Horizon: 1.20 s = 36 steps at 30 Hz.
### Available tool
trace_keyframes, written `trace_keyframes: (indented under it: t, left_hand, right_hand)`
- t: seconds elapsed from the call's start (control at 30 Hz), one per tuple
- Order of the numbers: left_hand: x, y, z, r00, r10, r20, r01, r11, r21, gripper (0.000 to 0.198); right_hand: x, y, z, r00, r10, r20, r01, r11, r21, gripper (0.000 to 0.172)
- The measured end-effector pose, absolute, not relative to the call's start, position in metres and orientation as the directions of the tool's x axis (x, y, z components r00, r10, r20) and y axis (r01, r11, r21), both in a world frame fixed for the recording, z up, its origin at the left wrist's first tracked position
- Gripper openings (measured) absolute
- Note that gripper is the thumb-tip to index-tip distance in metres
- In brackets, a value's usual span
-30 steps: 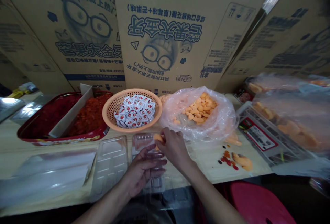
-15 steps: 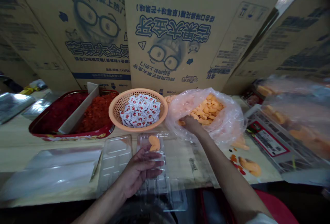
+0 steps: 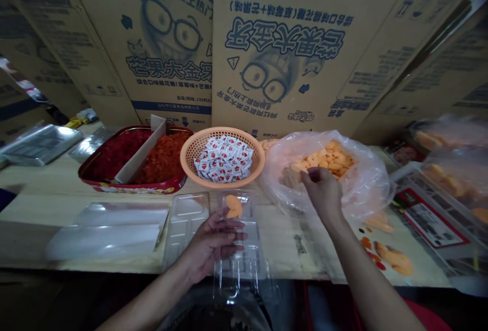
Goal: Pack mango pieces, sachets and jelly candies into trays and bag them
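Note:
My left hand (image 3: 219, 242) hovers palm-up over a clear plastic compartment tray (image 3: 253, 249), fingers apart. Just beyond its index finger, orange curved candy (image 3: 234, 207) shows at the tray's far compartment; whether the finger touches it I cannot tell. My right hand (image 3: 324, 193) is over the mouth of a clear plastic bag (image 3: 366, 183) full of orange candy pieces (image 3: 335, 155). Its thumb and index finger are pinched together, with an orange piece at their tips, partly hidden. Another clear tray (image 3: 185, 219) lies left of the first.
An orange basket (image 3: 185, 160) of small white-and-red sachets stands behind the trays. Left of it is a divided red tin (image 3: 133, 187) with red and orange contents. Clear plastic sheets (image 3: 110, 232) lie front left. A grey crate (image 3: 438, 219) stands right; cardboard boxes (image 3: 282, 56) rise behind.
My right hand has lifted from inside the bag to above its opening, fingers pinched. My left hand stays over the tray. The whole view has shifted, moving the things rightward in the picture.

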<state>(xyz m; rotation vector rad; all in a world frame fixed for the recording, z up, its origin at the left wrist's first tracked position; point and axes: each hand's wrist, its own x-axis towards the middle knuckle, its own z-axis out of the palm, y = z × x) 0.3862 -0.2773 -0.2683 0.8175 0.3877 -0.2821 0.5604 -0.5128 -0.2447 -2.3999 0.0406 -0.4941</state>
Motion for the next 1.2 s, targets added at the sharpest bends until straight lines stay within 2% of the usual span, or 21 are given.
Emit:
trace_keyframes:
  t: [0.07, 0.1, 0.17, 0.27, 0.4, 0.5, 0.6, 0.7, 0.8, 0.93, 1.1, 1.2]
  left_hand:
    - [0.385, -0.277, -0.267, 0.903, -0.063, -0.425, 0.357, 0.659, 0.662, 0.062]
    - [0.384, -0.277, -0.266, 0.908, -0.044, -0.416, 0.338, 0.664, 0.667, 0.062]
    - [0.382, -0.277, -0.265, 0.917, -0.006, -0.399, 0.299, 0.672, 0.677, 0.062]
    - [0.378, -0.275, -0.263, 0.923, 0.046, -0.382, 0.25, 0.683, 0.686, 0.062]
    - [0.372, -0.27, -0.259, 0.917, 0.091, -0.387, 0.222, 0.691, 0.688, 0.062]
    - [0.368, -0.267, -0.257, 0.91, 0.114, -0.4, 0.213, 0.698, 0.683, 0.063]
    - [0.366, -0.266, -0.257, 0.908, 0.113, -0.404, 0.213, 0.705, 0.676, 0.063]
    - [0.364, -0.268, -0.257, 0.914, 0.083, -0.398, 0.226, 0.709, 0.668, 0.059]
    - [0.362, -0.269, -0.257, 0.922, 0.053, -0.384, 0.234, 0.713, 0.661, 0.057]
    - [0.36, -0.269, -0.257, 0.927, 0.037, -0.374, 0.235, 0.719, 0.654, 0.056]
    - [0.358, -0.269, -0.256, 0.929, 0.033, -0.37, 0.235, 0.718, 0.655, 0.053]
    - [0.358, -0.269, -0.254, 0.924, 0.048, -0.378, 0.233, 0.716, 0.658, 0.054]
  right_hand:
    - [0.535, -0.494, -0.229, 0.968, -0.105, 0.226, 0.15, -0.48, -0.864, 0.029]
    - [0.523, -0.482, -0.224, 0.984, -0.019, 0.179, 0.159, -0.367, -0.917, 0.029]
    - [0.501, -0.456, -0.221, 0.984, 0.123, 0.131, 0.163, -0.303, -0.939, 0.025]
    - [0.479, -0.423, -0.227, 0.97, 0.199, 0.138, 0.22, -0.481, -0.849, 0.017]
    - [0.469, -0.401, -0.234, 0.911, 0.324, 0.254, 0.412, -0.726, -0.55, 0.01]
    - [0.466, -0.397, -0.231, 0.844, 0.461, 0.274, 0.535, -0.764, -0.361, 0.009]
    - [0.463, -0.397, -0.225, 0.784, 0.5, 0.368, 0.606, -0.745, -0.279, 0.009]
    - [0.462, -0.394, -0.222, 0.663, 0.598, 0.45, 0.743, -0.6, -0.297, 0.02]
    - [0.461, -0.391, -0.227, 0.549, 0.709, 0.442, 0.834, -0.429, -0.348, 0.025]
    - [0.462, -0.39, -0.236, 0.565, 0.709, 0.421, 0.818, -0.417, -0.396, 0.022]
    - [0.462, -0.389, -0.236, 0.613, 0.695, 0.376, 0.773, -0.427, -0.47, 0.008]
    - [0.461, -0.387, -0.233, 0.644, 0.688, 0.336, 0.737, -0.439, -0.514, 0.014]
